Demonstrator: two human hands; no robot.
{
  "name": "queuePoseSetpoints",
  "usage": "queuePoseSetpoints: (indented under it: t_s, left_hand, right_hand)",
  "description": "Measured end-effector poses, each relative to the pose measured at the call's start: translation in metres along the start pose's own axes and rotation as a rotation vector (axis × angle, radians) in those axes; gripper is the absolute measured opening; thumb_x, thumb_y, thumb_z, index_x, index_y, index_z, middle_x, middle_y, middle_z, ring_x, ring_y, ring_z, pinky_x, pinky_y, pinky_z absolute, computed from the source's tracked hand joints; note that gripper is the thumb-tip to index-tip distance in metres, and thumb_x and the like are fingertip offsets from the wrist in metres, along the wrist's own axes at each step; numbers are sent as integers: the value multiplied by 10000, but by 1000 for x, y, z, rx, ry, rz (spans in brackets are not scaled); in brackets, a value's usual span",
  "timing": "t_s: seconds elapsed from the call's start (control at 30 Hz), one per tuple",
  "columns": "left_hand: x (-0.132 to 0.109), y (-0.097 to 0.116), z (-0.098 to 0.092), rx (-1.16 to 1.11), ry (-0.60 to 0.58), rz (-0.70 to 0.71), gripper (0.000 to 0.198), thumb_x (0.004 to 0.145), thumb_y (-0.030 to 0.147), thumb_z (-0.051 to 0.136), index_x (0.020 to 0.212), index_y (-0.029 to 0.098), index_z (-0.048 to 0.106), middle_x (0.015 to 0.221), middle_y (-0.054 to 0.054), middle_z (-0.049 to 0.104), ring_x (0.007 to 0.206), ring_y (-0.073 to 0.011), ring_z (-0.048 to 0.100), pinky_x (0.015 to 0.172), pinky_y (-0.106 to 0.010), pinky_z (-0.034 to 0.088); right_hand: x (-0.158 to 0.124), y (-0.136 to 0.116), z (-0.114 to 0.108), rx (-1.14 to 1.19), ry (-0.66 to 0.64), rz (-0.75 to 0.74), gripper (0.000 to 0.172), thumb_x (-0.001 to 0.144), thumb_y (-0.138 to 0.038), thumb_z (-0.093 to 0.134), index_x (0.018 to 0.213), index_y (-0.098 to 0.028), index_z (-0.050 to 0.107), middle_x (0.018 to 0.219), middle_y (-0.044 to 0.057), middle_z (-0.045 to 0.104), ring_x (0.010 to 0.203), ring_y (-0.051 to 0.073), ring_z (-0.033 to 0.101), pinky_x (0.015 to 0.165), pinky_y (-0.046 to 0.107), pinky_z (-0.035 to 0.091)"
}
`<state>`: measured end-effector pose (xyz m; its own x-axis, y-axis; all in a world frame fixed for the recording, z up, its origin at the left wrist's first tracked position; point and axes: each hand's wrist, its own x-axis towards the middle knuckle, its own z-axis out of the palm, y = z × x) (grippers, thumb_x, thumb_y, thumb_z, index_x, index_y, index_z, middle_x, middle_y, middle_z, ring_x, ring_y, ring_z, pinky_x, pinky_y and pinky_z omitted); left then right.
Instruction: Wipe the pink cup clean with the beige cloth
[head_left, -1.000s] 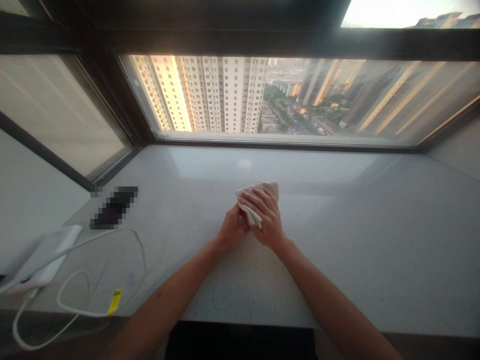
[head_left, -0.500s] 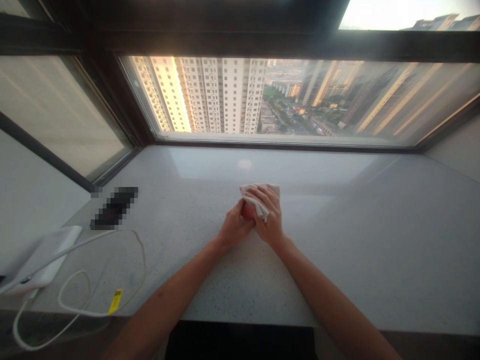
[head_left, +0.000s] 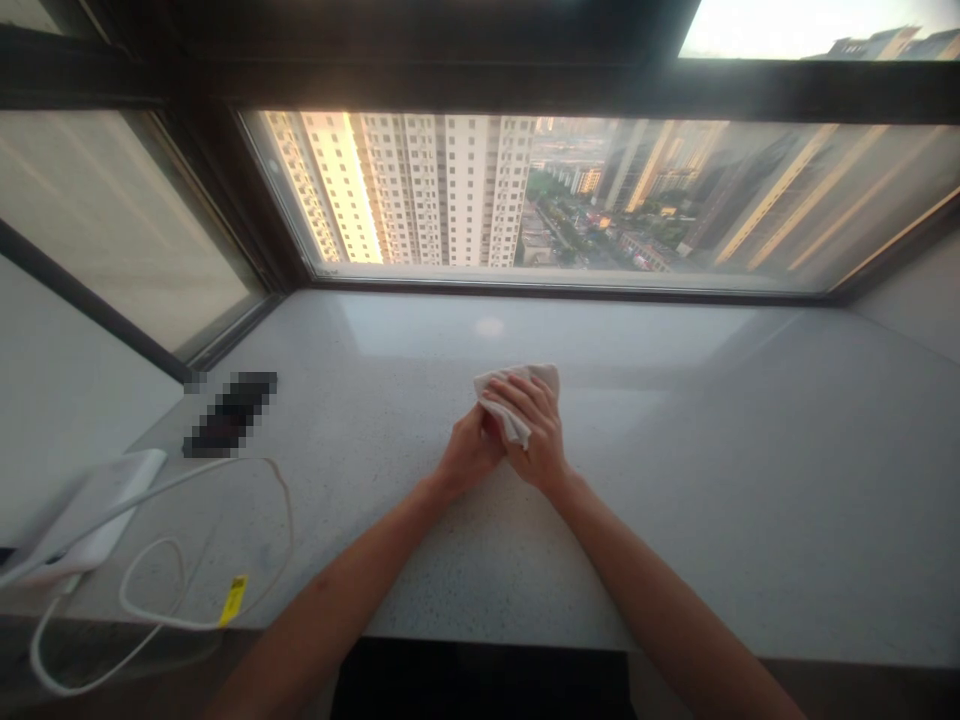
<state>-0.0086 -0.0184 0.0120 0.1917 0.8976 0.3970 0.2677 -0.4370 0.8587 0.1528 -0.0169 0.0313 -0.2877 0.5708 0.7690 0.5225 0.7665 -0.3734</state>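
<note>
Over the middle of the sill, my two hands meet around a round red object, almost wholly covered by fingers and cloth. My left hand [head_left: 469, 452] curls around its left side. My right hand [head_left: 541, 440] presses a white cloth [head_left: 514, 424] onto it from above and the right, with fingers closed over the fabric. A corner of the cloth sticks out beyond the fingertips. What exactly the red thing is, I cannot make out.
On the left of the pale speckled windowsill [head_left: 712, 480] lies a white box-like device [head_left: 105, 510] with a looped white cable [head_left: 161, 490] bearing a yellow tag [head_left: 233, 600]. Behind it is a dark pixelated item [head_left: 231, 415]. Window frames [head_left: 525, 290] bound the far side.
The cloth and my right hand have shifted slightly left over the red object, hiding more of it. My left hand has barely moved.
</note>
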Motion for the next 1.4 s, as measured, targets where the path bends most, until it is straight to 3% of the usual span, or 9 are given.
queuePoseSetpoints:
  t_s: [0.23, 0.4, 0.5, 0.73, 0.83, 0.97, 1.07, 1.27, 1.4]
  left_hand:
    - [3, 12, -5, 6, -33, 28, 696, 911, 396, 809, 1518, 211, 524, 1445, -148, 711, 1310, -322, 697, 1151, -480, 544]
    - [1, 4, -3, -13, -16, 7, 595, 893, 338, 780, 1429, 177, 576, 1293, -140, 769, 1082, -289, 754, 987, -441, 617]
    - [0, 4, -2, -2, -10, -3, 532, 884, 303, 762, 1376, 173, 609, 1223, -133, 787, 1017, -284, 762, 939, -437, 631]
    - [1, 14, -5, 28, -42, 44, 685, 920, 357, 793, 1530, 222, 512, 1485, -148, 689, 1335, -318, 691, 1175, -466, 532]
    - [0, 9, -4, 14, -40, 36, 675, 897, 357, 809, 1497, 211, 536, 1421, -140, 721, 1263, -316, 719, 1117, -453, 565]
    - [-1, 0, -1, 13, -26, -3, 464, 865, 283, 773, 1293, 158, 643, 1156, -118, 793, 979, -280, 764, 902, -406, 630]
    - [-1, 1, 0, 23, -13, 9, 565, 875, 318, 789, 1389, 164, 611, 1255, -140, 780, 1069, -299, 766, 957, -429, 623]
    - [1, 9, -3, 39, -40, 53, 702, 914, 343, 811, 1540, 225, 515, 1476, -142, 698, 1319, -308, 702, 1162, -451, 538]
    - [1, 5, -2, 18, -29, 34, 624, 889, 304, 814, 1453, 188, 574, 1360, -132, 751, 1196, -304, 740, 1066, -432, 590]
  right_hand:
    - [-2, 21, 10, 297, 304, 745, 609, 1115, -602, 367, 1159, -196, 819, 1053, 118, 843, 1035, 329, 794, 928, 508, 647]
    - [-2, -2, 0, 54, 52, 136, 415, 1083, -417, 511, 1426, -326, 725, 1527, 39, 696, 1542, 321, 516, 1327, 613, 321]
    - [0, -5, 1, 0, -1, 57, 423, 1073, -404, 522, 1451, -362, 705, 1531, 11, 694, 1557, 316, 499, 1347, 620, 279]
    - [-1, 26, 8, 366, 271, 875, 659, 1076, -681, 387, 1103, -179, 814, 923, 100, 827, 878, 311, 777, 784, 460, 639]
    - [-2, 14, 3, 277, 204, 596, 530, 1098, -574, 428, 1265, -231, 796, 1238, 99, 821, 1190, 326, 743, 1046, 519, 586]
    - [1, -6, 0, 34, -17, 60, 412, 1066, -413, 553, 1436, -355, 724, 1500, 10, 719, 1541, 334, 504, 1342, 607, 267]
    - [4, 1, 4, 88, 75, 151, 405, 1090, -420, 501, 1412, -348, 735, 1478, 19, 732, 1483, 317, 567, 1306, 581, 349]
    - [2, 29, 10, 382, 285, 881, 633, 1086, -641, 391, 1129, -186, 829, 998, 105, 840, 924, 318, 786, 841, 488, 643]
    - [0, 10, 1, 175, 141, 359, 443, 1095, -490, 473, 1368, -299, 764, 1432, 58, 755, 1407, 335, 637, 1227, 581, 461]
